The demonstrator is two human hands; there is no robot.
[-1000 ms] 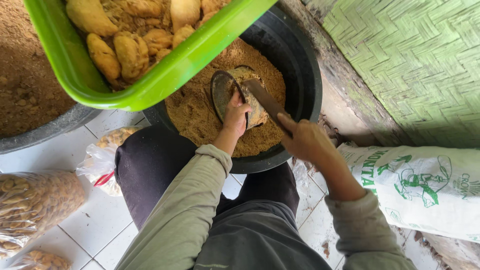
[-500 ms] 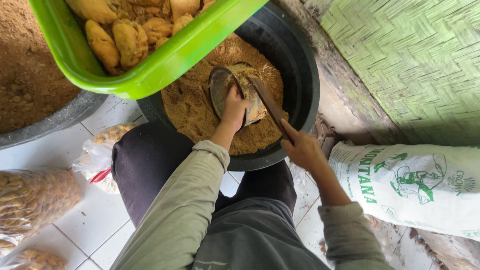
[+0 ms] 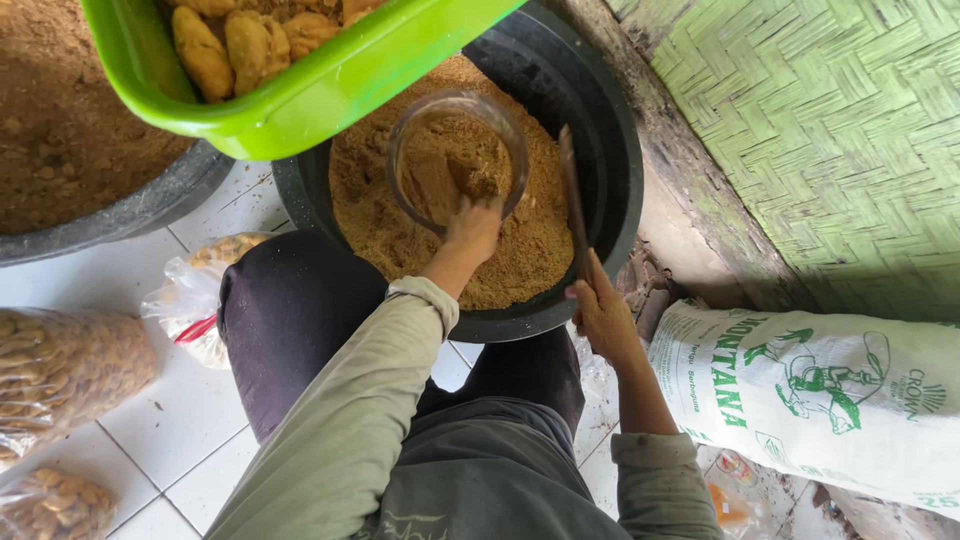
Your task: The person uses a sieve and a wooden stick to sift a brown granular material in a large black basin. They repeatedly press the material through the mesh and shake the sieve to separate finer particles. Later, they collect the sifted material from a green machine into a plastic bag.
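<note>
From my head camera, I am gripping the near rim of a clear round container with my left hand, holding it tilted over the black tub; it is full of the same brown powder that fills the tub. My right hand, at the tub's near right edge, is clenching a long flat stick that is lying across the powder. A green basin of yellowish lumps is overlapping the tub's far left rim.
</note>
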